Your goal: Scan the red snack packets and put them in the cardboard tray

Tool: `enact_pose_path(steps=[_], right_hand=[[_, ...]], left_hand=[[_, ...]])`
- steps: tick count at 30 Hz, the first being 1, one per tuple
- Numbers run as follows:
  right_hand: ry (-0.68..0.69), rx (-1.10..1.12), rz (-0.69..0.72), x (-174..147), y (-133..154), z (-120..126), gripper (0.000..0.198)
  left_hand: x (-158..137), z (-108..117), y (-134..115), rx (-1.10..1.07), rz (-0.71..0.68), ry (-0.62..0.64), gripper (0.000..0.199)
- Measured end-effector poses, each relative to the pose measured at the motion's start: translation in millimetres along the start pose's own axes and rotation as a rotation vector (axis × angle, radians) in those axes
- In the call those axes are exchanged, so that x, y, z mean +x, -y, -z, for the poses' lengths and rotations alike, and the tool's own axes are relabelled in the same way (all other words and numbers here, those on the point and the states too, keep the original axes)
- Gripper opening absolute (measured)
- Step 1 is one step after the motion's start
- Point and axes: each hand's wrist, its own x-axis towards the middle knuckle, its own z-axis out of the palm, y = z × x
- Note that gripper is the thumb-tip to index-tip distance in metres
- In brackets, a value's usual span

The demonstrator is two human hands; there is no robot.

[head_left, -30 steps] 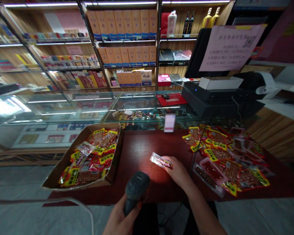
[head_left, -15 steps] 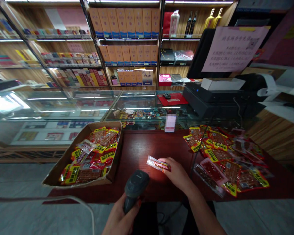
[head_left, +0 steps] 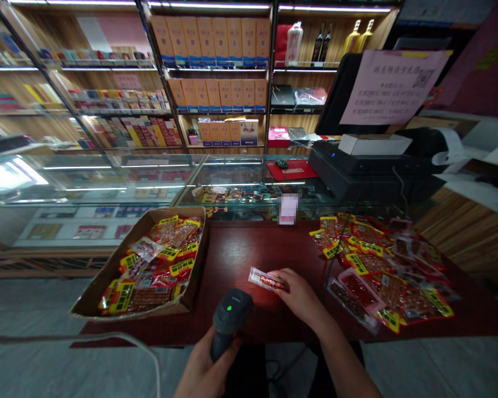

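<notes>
Slim clear-and-red plastic sachet point(head_left: 266, 279): shifted slightly left, nearer the dark grey handheld barcode scanner point(head_left: 232, 310), compared with one second ago; position nearly unchanged over the last half second.
Scanner indicator: round green light point(head_left: 229, 308) now lit on top of the head; unlit in both earlier frames.
Left hand point(head_left: 205, 364): fingers wrapped around the scanner handle, near the front edge of the dark red-brown wooden worktop point(head_left: 240, 243).
Right hand point(head_left: 297, 290): fingers clamped on the right end of the sachet; opposite end free, pointing left.
Sachet location: over the middle of the worktop, beyond the scanner head and to its right, apart from it. Contact with the worktop: cannot tell.
Red glow point(head_left: 265, 303): on the worktop between scanner and right hand.
Left side: open brown cardboard box point(head_left: 199, 264), holding a heap of glossy red-and-yellow plastic packets point(head_left: 149, 300).
Right side: loose, overlapping pile of similar red-and-yellow packets point(head_left: 392, 290); one pink-edged clear pack with dark red contents point(head_left: 362, 290) lies on its near left part.
Behind the worktop: clear glass display case point(head_left: 232, 166), carrying a flat red mat point(head_left: 296, 170) and a black monitor point(head_left: 336, 94) with a pink printed sheet point(head_left: 392, 97) attached.
</notes>
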Motion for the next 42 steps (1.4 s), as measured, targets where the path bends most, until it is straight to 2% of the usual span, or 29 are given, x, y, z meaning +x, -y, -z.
enact_pose_path(steps=[6,9,12,15,18,20,22,24,26,27,28,30,32,34,38,42], right_hand=[[0.005,0.045,-0.013,-4,1,1,0.046],[-0.021,0.161,-0.067,11,9,-7,0.044],[0.064,0.363,-0.027,46,42,-30,0.045],[0.189,0.517,0.125,88,89,-63,0.058],[0.226,0.374,0.276,117,117,-82,0.073],[0.140,0.205,0.339,123,108,-77,0.063],[0.002,0.011,0.281,121,79,-54,0.048],[-0.171,-0.264,0.068,111,36,-20,0.043],[-0.378,-0.621,-0.186,97,-8,17,0.046],[-0.440,-0.771,-0.269,89,-27,32,0.048],[-0.469,-0.888,-0.339,81,-43,45,0.048],[-0.444,-1.039,-0.405,63,-62,55,0.045],[-0.374,-1.091,-0.384,46,-68,48,0.042],[-0.330,-1.069,-0.295,31,-63,31,0.039],[-0.280,-0.876,-0.143,15,-47,5,0.035],[-0.336,-0.791,-0.214,22,-45,13,0.043]], left_hand=[[2,-1,2,-0.014,-0.028,-0.003,0.059],[4,-2,6,-0.046,-0.010,-0.008,0.062],[3,-2,10,-0.064,0.004,-0.026,0.062],[1,-1,12,-0.039,0.003,-0.039,0.064],[-3,1,11,0.002,0.013,-0.051,0.066],[-4,4,11,0.004,0.019,-0.049,0.066],[-5,7,13,-0.013,0.027,-0.053,0.065],[-5,8,15,-0.035,0.036,-0.067,0.064],[-3,8,17,-0.053,0.041,-0.074,0.064],[-2,8,18,-0.063,0.043,-0.073,0.064],[0,6,19,-0.072,0.046,-0.070,0.065],[3,3,20,-0.081,0.050,-0.059,0.067],[5,-1,21,-0.079,0.037,-0.037,0.065],[7,-5,20,-0.067,0.016,-0.024,0.060],[7,-9,18,-0.047,-0.005,0.015,0.052],[3,-11,13,-0.017,-0.011,-0.014,0.051]])
